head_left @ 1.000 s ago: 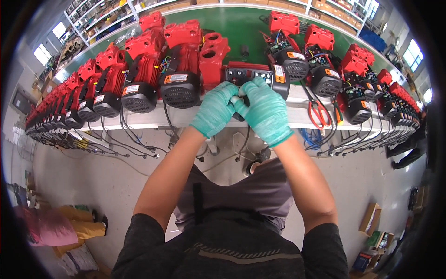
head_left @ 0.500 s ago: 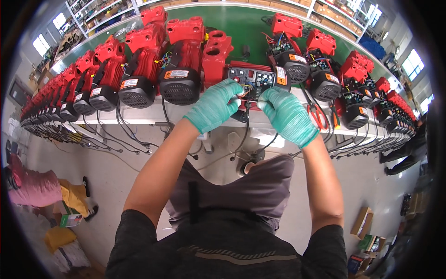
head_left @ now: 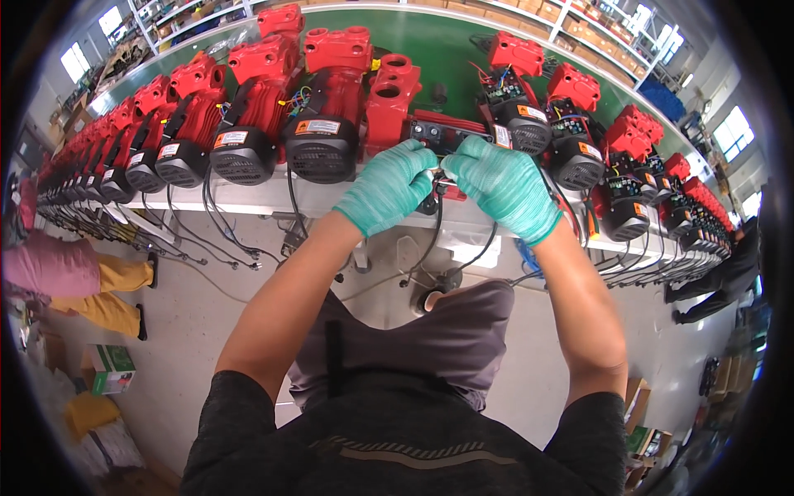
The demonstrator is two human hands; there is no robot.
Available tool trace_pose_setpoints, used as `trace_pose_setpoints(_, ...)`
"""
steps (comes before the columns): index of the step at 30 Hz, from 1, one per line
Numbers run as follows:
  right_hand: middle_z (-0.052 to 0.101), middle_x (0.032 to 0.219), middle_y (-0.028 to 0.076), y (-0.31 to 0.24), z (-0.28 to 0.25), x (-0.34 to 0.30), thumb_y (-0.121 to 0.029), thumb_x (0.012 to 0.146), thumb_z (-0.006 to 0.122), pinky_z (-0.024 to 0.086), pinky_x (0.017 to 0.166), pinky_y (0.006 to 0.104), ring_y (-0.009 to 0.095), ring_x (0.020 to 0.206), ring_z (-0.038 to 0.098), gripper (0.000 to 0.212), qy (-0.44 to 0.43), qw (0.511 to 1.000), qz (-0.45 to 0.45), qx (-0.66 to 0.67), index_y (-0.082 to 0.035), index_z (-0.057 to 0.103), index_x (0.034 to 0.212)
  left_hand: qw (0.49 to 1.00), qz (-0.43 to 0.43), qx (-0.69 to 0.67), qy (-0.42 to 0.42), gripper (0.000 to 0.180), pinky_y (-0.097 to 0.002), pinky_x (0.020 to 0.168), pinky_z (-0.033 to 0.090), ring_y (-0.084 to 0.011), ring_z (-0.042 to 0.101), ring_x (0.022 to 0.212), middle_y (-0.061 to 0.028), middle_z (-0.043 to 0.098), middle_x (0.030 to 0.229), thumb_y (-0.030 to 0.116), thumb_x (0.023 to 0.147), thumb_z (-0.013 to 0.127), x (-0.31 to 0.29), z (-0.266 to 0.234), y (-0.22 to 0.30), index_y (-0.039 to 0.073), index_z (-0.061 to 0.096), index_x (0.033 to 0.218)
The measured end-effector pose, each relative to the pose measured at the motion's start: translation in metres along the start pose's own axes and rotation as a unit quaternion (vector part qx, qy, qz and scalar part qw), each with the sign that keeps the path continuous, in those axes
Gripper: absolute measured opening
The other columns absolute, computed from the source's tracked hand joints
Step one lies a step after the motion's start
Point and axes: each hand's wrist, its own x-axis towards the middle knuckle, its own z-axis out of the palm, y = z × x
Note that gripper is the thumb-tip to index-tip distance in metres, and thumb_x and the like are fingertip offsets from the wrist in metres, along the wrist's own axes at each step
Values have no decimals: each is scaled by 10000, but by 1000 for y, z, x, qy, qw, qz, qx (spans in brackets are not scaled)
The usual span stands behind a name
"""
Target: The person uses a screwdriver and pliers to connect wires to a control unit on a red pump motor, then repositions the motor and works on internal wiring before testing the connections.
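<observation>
In front of me on the bench lies a red pump (head_left: 390, 95) with its motor turned sideways. The dark electrical box (head_left: 428, 132) on it is mostly covered by my fingers. My left hand (head_left: 389, 186), in a green knit glove, is closed at the near edge of this box. Right beside it my right hand (head_left: 503, 186), gloved the same way, has its fingers pinched together, the fingertips almost meeting the left ones. What they pinch is too small and hidden to name. A black cable (head_left: 436, 227) hangs from the box below my hands.
Rows of red pumps with black motor covers (head_left: 321, 153) line the bench on both sides. On the right, several show open wiring (head_left: 569, 124). Plug cables (head_left: 231, 240) dangle over the front edge. A person in yellow trousers (head_left: 116, 285) stands at left; cartons (head_left: 109, 368) sit on the floor.
My right hand has moved left and up over the box, close to my left fingertips, covering circuit parts that showed before. The person at left has shifted. My view has moved slightly.
</observation>
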Motion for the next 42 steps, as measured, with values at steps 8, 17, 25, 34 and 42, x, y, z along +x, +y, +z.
trace_pose_setpoints(8, 625, 987, 64, 8, 22, -4, -176, 859, 703, 570, 668, 422, 299, 827, 686, 221, 41, 998, 41, 7, -171, 711, 1080, 1000, 3, -24, 6, 175, -430, 773, 529, -373, 647, 863, -163, 642, 983, 0, 888, 642, 0, 0, -10, 15, 659, 1061)
trace_pose_setpoints(17, 602, 909, 151, -7, 25, -6, -10, 820, 704, 504, 673, 460, 361, 766, 623, 212, 64, 989, 63, 115, -53, 613, 1006, 999, -12, -36, -4, 293, -485, 871, 513, -404, 621, 981, -233, 602, 1038, 56, 837, 601, -13, 4, -7, 24, 618, 1128)
trace_pose_setpoints(25, 497, 766, 89, -15, 33, -11, 71, 847, 672, 427, 605, 350, 207, 645, 478, 157, 79, 962, 152, 213, -24, 556, 894, 989, -4, -134, 58, 118, -444, 845, 496, -361, 604, 933, -149, 581, 989, 88, 930, 641, -14, 19, -1, 47, 626, 1039)
trace_pose_setpoints(34, 572, 815, 145, -27, 18, 4, 51, 842, 683, 467, 654, 395, 300, 700, 564, 104, 59, 969, 134, 199, -9, 612, 889, 997, -13, -69, 14, 73, -460, 819, 495, -364, 608, 909, -139, 581, 960, 82, 912, 630, -13, 11, -1, 63, 608, 979)
trace_pose_setpoints(42, 614, 696, 28, -22, 42, -9, -137, 863, 756, 450, 573, 329, 102, 627, 527, 147, 26, 846, 348, 403, -14, 675, 873, 997, 51, -19, 59, 129, -492, 840, 508, -381, 614, 940, -170, 590, 967, 141, 875, 605, -16, 16, -1, 46, 610, 962)
